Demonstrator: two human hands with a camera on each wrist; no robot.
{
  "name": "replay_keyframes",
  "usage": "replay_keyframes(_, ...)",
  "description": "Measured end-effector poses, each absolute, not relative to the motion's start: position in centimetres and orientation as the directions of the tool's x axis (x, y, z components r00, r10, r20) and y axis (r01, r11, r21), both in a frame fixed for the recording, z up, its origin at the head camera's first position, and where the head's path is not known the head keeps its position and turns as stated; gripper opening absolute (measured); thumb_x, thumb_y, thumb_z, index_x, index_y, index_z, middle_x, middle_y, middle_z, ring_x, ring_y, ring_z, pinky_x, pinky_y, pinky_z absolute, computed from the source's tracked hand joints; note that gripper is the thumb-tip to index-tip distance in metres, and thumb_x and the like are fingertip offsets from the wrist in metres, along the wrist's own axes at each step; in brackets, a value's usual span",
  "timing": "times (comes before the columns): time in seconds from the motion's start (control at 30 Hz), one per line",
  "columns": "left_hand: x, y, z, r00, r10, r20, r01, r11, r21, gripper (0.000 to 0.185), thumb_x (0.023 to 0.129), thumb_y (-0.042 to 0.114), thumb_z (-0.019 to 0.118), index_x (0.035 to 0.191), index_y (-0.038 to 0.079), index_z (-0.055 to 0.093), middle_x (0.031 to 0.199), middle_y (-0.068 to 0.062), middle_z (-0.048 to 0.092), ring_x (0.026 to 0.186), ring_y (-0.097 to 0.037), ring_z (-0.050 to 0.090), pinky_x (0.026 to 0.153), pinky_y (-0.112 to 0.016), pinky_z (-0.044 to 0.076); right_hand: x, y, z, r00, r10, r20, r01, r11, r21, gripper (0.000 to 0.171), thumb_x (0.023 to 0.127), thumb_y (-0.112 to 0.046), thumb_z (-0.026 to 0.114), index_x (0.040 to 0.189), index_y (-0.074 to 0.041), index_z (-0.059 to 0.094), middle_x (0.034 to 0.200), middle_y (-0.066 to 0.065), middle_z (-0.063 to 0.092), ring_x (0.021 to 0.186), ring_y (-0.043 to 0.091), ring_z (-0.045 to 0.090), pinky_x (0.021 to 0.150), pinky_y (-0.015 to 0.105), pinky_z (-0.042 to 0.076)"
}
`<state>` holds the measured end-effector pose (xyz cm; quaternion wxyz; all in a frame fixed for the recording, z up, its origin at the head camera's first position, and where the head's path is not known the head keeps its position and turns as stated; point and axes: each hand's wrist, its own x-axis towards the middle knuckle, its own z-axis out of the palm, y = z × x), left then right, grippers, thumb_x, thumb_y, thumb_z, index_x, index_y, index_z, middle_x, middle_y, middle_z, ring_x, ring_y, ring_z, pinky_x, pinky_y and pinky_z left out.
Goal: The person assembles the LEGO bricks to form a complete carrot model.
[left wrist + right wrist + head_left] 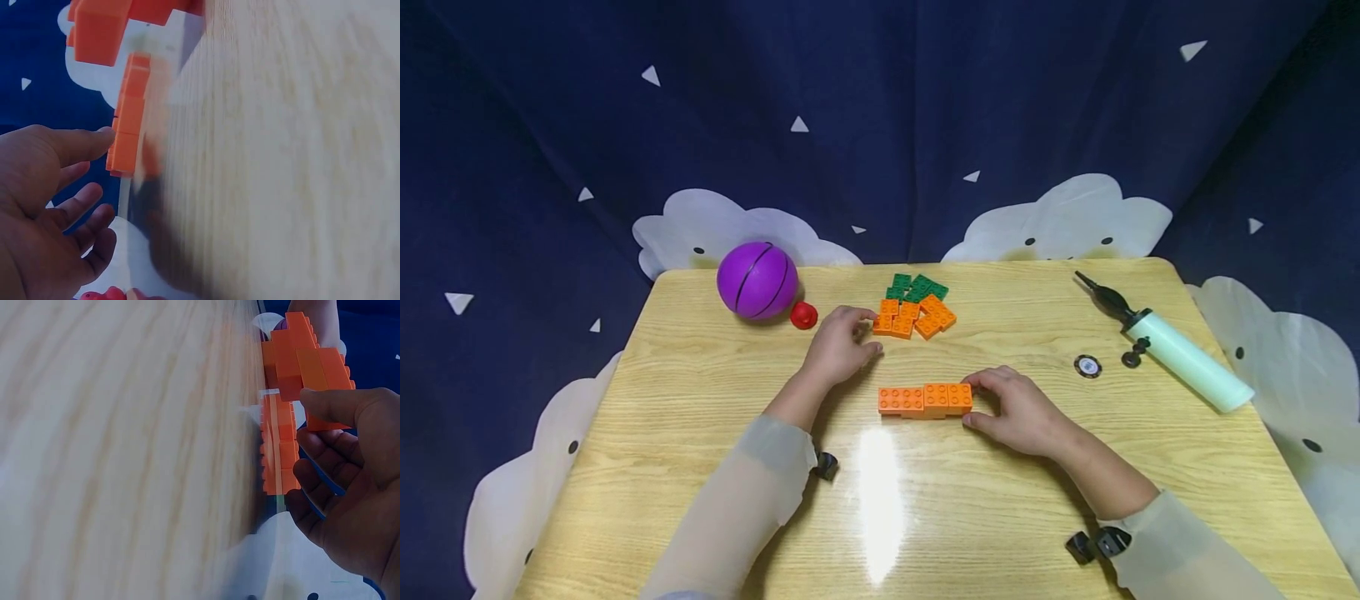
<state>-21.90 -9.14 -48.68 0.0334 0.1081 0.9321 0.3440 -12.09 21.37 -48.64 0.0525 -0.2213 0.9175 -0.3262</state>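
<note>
A short row of joined orange bricks (925,399) lies on the wooden table (700,392), near its middle. My right hand (973,400) grips the row's right end, thumb on the near side and fingers on the far side. The right wrist view shows my thumb against the orange bricks (306,362) and my right hand's (306,434) fingers curled beside them. My left hand (865,333) lies with relaxed fingers at the left edge of a loose pile of orange bricks (913,317). In the left wrist view, my left hand's (106,178) thumb tip touches one orange brick (128,125).
Green bricks (916,287) lie behind the orange pile. A purple ball (757,281) and a small red piece (803,315) sit at the back left. A pale green hand pump (1183,357), a black disc (1087,366) and a small black part (1133,354) lie at the right.
</note>
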Motion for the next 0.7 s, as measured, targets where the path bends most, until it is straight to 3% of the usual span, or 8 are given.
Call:
replay_keyframes(0.4,-23.4,-8.5,-49.9,-0.982,0.185,0.024,0.159,0.762,0.627,0.048,0.086,0.024,0.086,0.131,0.014,0.07,0.131,-0.01,0.061,0.126,-0.032,0.053,0.109,-0.045,0.041,-12.1,21.3,-48.5,-0.899,-0.437,0.037,-0.365,0.697,-0.617,0.045,0.085,-0.024,0.086,0.125,-0.01,0.07,0.123,0.003,0.07,0.114,0.023,0.061,0.099,0.048,0.051)
replay_keyframes(0.7,-23.8,-8.1,-50.1,-0.987,0.161,0.01,0.134,0.786,0.604,0.045,0.088,0.025,0.084,0.129,0.014,0.071,0.133,-0.008,0.063,0.126,-0.034,0.052,0.107,-0.046,0.041,-12.1,21.3,-48.5,-0.899,-0.436,0.032,-0.362,0.702,-0.613,0.045,0.086,-0.023,0.086,0.126,-0.009,0.069,0.125,0.004,0.07,0.116,0.024,0.061,0.1,0.05,0.049)
